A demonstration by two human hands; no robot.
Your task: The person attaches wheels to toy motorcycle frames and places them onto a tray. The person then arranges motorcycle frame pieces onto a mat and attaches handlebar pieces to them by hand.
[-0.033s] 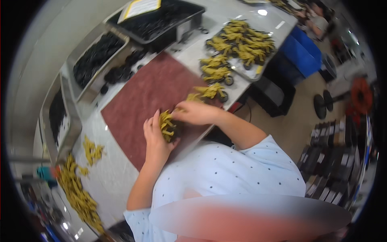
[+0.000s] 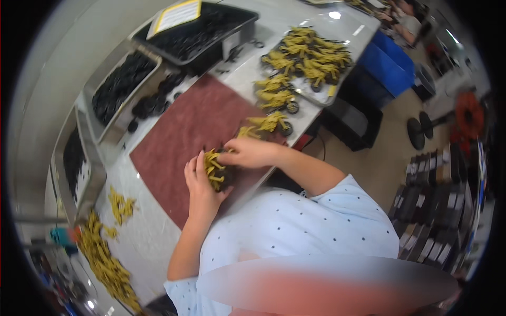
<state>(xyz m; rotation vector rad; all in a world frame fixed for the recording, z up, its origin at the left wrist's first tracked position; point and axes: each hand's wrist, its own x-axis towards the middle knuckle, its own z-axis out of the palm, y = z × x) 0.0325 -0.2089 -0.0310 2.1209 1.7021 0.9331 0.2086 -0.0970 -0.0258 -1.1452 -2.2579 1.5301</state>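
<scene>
At the near edge of a dark red cloth (image 2: 182,139), my left hand (image 2: 200,190) is closed round a bundle of yellow plastic toy motorbike parts (image 2: 213,171) with dark bits among them. My right hand (image 2: 254,153) bends in from the right, its thumb and fingertips pressed together against the top of that bundle. Whether a small piece sits between those fingertips cannot be made out. Just beyond my right hand lie yellow toy motorbikes (image 2: 271,122) with black wheels, partly over the cloth's edge.
More yellow motorbikes fill a clear tray (image 2: 328,100) at the far right. Bins of black wheels (image 2: 118,84) and small black parts (image 2: 74,158) line the left, with a large black bin (image 2: 247,22) behind. Loose yellow parts (image 2: 105,258) pile up at the near left.
My right hand has come slightly left and down, its fingertips now against the yellow parts. My left hand keeps its hold. The whole view has shifted a little.
</scene>
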